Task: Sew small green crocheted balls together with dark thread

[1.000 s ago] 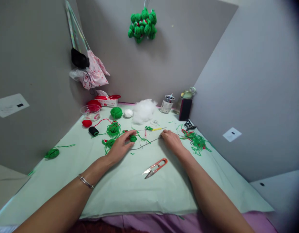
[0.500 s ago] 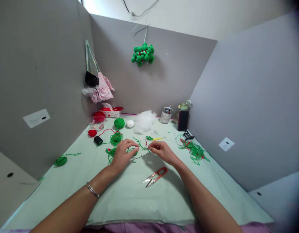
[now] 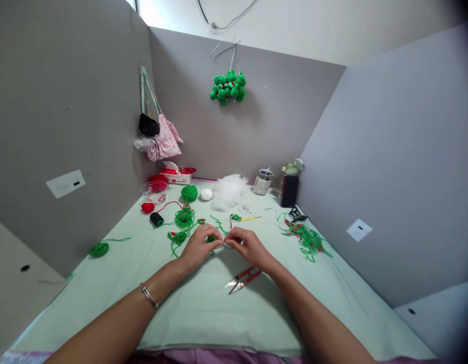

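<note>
Fingertips of my left hand [image 3: 201, 245] and my right hand [image 3: 249, 246] nearly meet over the middle of the cloth. Both hands are pinched closed on a thin dark thread, which shows faintly between and just below them. Red-handled thread snips [image 3: 243, 279] lie on the cloth below my right hand, blades pointing left. Beyond the hands are a yellow-handled hook [image 3: 249, 218] and a small green knitted piece [image 3: 236, 217]. Left of my left hand lie green and red crocheted pieces [image 3: 177, 237] and a tangle of green yarn [image 3: 184, 216].
A black thread spool [image 3: 156, 219], a green yarn ball [image 3: 189, 193], white stuffing [image 3: 229, 191] and a tin [image 3: 262, 182] stand farther back. Green and red yarn scraps [image 3: 309, 241] lie at the right. Grey panels [image 3: 256, 121] enclose the table; green knitted balls [image 3: 229, 87] hang behind.
My two hands have come together, my right hand moving left and my left hand slightly right. The left fingers, apart before, are now pinched. The view has shifted slightly.
</note>
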A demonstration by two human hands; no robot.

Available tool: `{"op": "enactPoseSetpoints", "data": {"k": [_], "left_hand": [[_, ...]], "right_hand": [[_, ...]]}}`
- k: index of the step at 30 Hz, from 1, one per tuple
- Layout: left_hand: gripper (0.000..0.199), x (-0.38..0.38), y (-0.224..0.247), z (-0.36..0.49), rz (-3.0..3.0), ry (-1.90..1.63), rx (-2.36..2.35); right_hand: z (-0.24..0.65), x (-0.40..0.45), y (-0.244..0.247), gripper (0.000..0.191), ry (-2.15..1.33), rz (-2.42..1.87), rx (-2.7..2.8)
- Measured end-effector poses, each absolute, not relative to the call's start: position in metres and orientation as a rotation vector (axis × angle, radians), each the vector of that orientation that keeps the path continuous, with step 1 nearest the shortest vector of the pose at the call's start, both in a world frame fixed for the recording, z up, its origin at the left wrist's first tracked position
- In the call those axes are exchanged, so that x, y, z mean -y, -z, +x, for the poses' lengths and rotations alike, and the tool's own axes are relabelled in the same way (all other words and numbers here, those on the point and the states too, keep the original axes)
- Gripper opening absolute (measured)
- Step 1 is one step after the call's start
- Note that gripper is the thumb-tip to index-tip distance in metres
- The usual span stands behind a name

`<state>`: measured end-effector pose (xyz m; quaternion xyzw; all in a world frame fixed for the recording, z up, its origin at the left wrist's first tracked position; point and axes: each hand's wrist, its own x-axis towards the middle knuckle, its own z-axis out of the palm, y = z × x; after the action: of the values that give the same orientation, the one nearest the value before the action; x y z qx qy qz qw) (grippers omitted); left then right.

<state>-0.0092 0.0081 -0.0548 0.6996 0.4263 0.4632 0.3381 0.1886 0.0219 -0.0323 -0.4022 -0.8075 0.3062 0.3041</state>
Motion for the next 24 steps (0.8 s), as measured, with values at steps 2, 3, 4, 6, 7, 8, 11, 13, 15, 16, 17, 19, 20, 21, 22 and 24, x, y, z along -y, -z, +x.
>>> {"op": "enactPoseSetpoints", "data": {"k": [2, 3, 4, 6, 7, 8, 11, 13, 15, 16, 17, 19, 20, 21, 22, 24], "left_hand": [[0.011, -0.008, 0.053, -0.009, 1.808, -1.178, -1.083], [0.012, -0.008, 0.052, -0.01, 1.796, -1.165, -1.063], [0.014, -0.009, 0.051, -0.011, 1.78, -1.156, -1.045], [0.016, -0.012, 0.046, -0.018, 1.742, -1.146, -1.032], [0.018, -0.014, 0.043, -0.023, 1.722, -1.149, -1.042], [0.019, -0.017, 0.038, -0.03, 1.697, -1.161, -1.061], [0.023, -0.027, 0.016, -0.061, 1.577, -1.306, -1.144], [0.026, -0.033, -0.002, -0.089, 1.499, -1.477, -1.21], [0.025, -0.037, -0.02, -0.121, 1.455, -1.681, -1.334], [0.026, -0.037, -0.028, -0.137, 1.451, -1.74, -1.427], [0.026, -0.037, -0.035, -0.153, 1.465, -1.779, -1.519], [0.025, -0.037, -0.045, -0.182, 1.488, -1.779, -1.622], [0.024, -0.037, -0.048, -0.195, 1.567, -1.703, -1.732], [0.022, -0.037, -0.049, -0.206, 1.66, -1.592, -1.85], [0.02, -0.038, -0.049, -0.216, 1.76, -1.442, -1.985], [0.017, -0.041, -0.045, -0.232, 1.936, -1.06, -2.239]], "right_hand": [[0.19, -0.022, 0.031, 0.013, -0.786, -1.043, 2.172], [0.191, -0.022, 0.03, 0.013, -0.768, -1.037, 2.187], [0.193, -0.023, 0.03, 0.013, -0.745, -1.041, 2.197], [0.2, -0.028, 0.03, 0.013, -0.693, -1.084, 2.19], [0.204, -0.031, 0.03, 0.013, -0.67, -1.118, 2.172], [0.208, -0.035, 0.031, 0.013, -0.652, -1.155, 2.149], [0.223, -0.047, 0.036, 0.015, -0.633, -1.256, 2.076], [0.23, -0.054, 0.039, 0.016, -0.609, -1.317, 2.038], [0.234, -0.058, 0.041, 0.017, -0.581, -1.364, 2.017], [0.235, -0.059, 0.042, 0.018, -0.568, -1.382, 2.013], [0.235, -0.059, 0.044, 0.019, -0.556, -1.395, 2.012], [0.234, -0.059, 0.045, 0.02, -0.532, -1.409, 2.019], [0.233, -0.059, 0.046, 0.021, -0.52, -1.412, 2.026], [0.233, -0.058, 0.047, 0.021, -0.509, -1.412, 2.034], [0.232, -0.058, 0.048, 0.022, -0.499, -1.412, 2.044], [0.231, -0.057, 0.05, 0.022, -0.485, -1.41, 2.066]]}}
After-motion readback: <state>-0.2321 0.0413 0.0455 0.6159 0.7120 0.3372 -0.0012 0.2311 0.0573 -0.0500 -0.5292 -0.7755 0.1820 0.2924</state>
